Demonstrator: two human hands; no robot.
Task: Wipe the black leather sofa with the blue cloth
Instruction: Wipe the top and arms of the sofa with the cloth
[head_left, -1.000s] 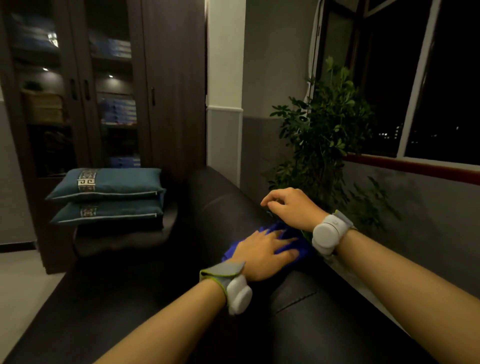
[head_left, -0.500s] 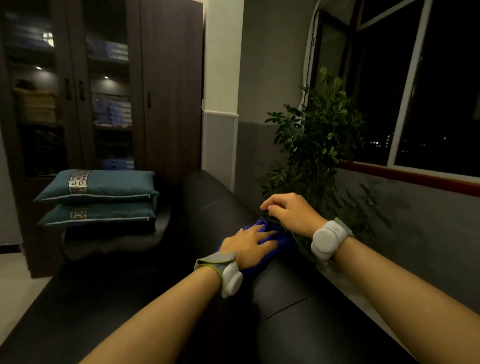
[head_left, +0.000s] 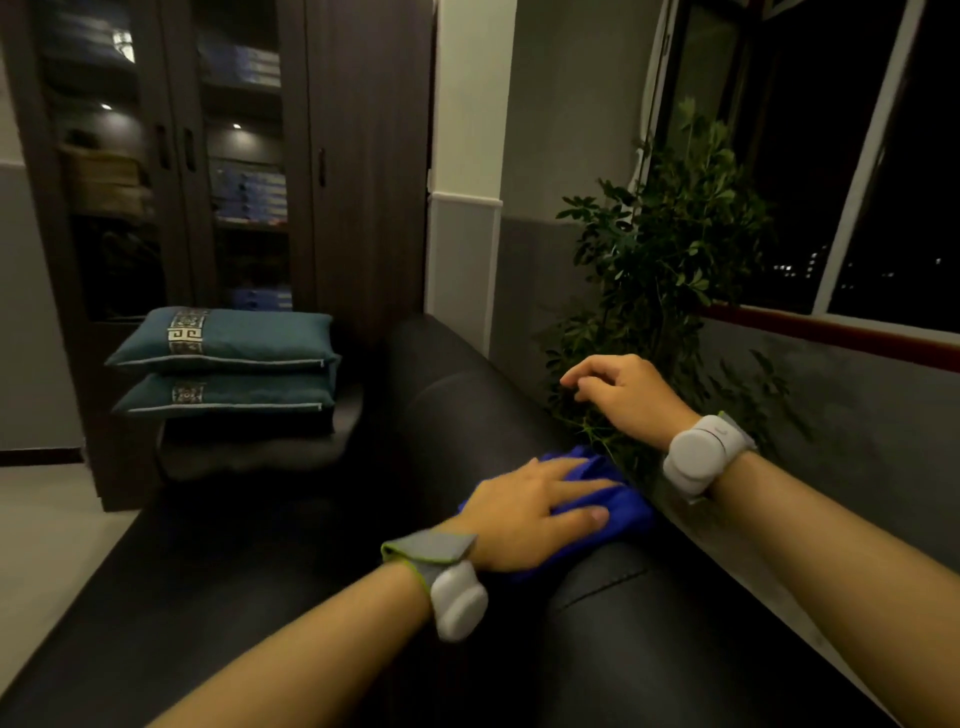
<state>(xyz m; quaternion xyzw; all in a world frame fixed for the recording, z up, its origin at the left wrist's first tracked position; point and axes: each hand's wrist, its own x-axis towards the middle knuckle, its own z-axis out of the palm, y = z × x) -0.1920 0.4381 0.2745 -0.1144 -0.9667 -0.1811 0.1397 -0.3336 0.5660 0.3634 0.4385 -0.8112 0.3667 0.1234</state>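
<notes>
The blue cloth (head_left: 626, 506) lies bunched on the rounded top of the black leather sofa (head_left: 467, 395) backrest, near its right edge. My left hand (head_left: 530, 512) presses flat on the cloth with fingers spread, pointing right. My right hand (head_left: 618, 395) hovers just above and beyond the cloth, fingers loosely curled, against the leaves of a potted plant (head_left: 665, 249). Nothing shows between its fingers. Both wrists wear white bands.
Two teal cushions (head_left: 223, 338) are stacked on the sofa's far armrest. A dark wooden cabinet (head_left: 363, 156) stands behind them. The plant's leaves overhang the backrest by the grey wall under a window (head_left: 831, 156). Pale floor (head_left: 47, 545) lies left.
My left hand has slid the cloth back toward me along the backrest. My right hand has lifted off the cloth and risen among the plant's leaves.
</notes>
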